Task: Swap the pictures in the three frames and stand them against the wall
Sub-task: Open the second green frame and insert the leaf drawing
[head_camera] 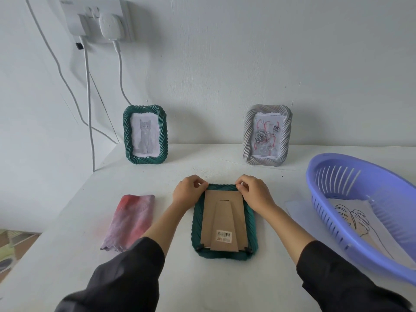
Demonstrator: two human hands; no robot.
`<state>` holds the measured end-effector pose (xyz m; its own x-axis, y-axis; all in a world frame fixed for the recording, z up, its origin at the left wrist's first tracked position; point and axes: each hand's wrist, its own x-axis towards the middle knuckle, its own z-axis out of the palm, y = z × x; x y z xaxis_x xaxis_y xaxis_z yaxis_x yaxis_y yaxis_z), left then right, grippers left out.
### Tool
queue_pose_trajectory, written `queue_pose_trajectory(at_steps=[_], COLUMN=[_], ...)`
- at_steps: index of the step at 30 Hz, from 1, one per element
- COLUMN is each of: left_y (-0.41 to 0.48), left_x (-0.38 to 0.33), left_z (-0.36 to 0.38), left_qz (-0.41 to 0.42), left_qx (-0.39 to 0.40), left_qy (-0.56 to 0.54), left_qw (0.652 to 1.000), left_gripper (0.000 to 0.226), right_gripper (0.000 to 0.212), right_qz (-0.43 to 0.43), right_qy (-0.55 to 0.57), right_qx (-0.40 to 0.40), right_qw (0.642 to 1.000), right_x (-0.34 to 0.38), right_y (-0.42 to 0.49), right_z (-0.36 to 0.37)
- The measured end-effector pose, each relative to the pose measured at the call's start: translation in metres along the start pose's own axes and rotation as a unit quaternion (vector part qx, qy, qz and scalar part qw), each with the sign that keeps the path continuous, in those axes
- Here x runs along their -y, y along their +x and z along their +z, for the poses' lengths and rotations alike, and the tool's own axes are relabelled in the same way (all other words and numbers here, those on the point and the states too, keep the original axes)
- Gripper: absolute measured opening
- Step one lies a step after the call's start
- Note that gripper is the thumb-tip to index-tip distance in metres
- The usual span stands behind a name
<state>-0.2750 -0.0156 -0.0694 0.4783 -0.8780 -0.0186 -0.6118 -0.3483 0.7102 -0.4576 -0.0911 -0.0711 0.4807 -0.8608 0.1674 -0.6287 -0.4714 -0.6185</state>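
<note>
A dark green frame (252,224) lies face down on the white table, its brown cardboard back (222,212) with a barcode sticker facing up. My left hand (188,194) pinches the frame's far left corner. My right hand (254,191) pinches its far right corner. A second green frame (145,135) with a grey cat picture stands against the wall at the back left. A silver frame (266,135) with a rose picture stands against the wall at the back right. A line drawing of a leaf (351,218) lies in the purple basket.
A purple slotted basket (324,174) sits at the right edge of the table (67,255), on a pale sheet (295,207). A folded pink and purple cloth (129,221) lies to the left. White cables (90,122) hang from a wall socket (99,19) at the upper left.
</note>
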Motion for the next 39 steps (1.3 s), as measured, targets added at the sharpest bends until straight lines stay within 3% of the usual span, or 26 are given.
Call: queue_pose_trajectory(at_steps=[5, 7, 10, 12, 21, 35, 39], left_y=[-0.022, -0.035, -0.054, -0.066, -0.116, -0.122, -0.121], left_x=[0.009, 0.019, 0.029, 0.03, 0.038, 0.037, 0.038], left_z=[-0.01, -0.013, -0.013, -0.013, -0.026, -0.023, -0.022], left_qz=[0.007, 0.027, 0.053, 0.071, 0.146, 0.175, 0.185], left_qx=[-0.017, -0.011, 0.031, 0.051, 0.125, 0.1, 0.113], left_qy=[-0.162, -0.149, -0.119, -0.098, -0.046, -0.025, -0.024], left_qw=[0.987, 0.988, 0.991, 0.991, 0.98, 0.979, 0.976], left_gripper=[0.021, 0.007, 0.016, 0.01, 0.025, 0.019, 0.016], right_gripper=[0.024, 0.022, 0.013, 0.01, 0.032, 0.022, 0.01], right_qz=[0.006, 0.007, 0.012, 0.019, 0.034, 0.013, 0.009], right_qy=[0.074, 0.066, 0.053, 0.048, 0.072, 0.056, 0.062], right_qx=[-0.027, -0.052, -0.062, -0.048, 0.041, 0.025, 0.024], right_qw=[0.997, 0.996, 0.997, 0.998, 0.996, 0.998, 0.998], right_x=[-0.001, 0.001, 0.006, 0.007, 0.011, 0.01, 0.013], right_y=[-0.023, -0.041, -0.072, -0.091, -0.147, -0.157, -0.157], right_z=[-0.006, -0.005, -0.005, -0.003, -0.013, -0.009, -0.009])
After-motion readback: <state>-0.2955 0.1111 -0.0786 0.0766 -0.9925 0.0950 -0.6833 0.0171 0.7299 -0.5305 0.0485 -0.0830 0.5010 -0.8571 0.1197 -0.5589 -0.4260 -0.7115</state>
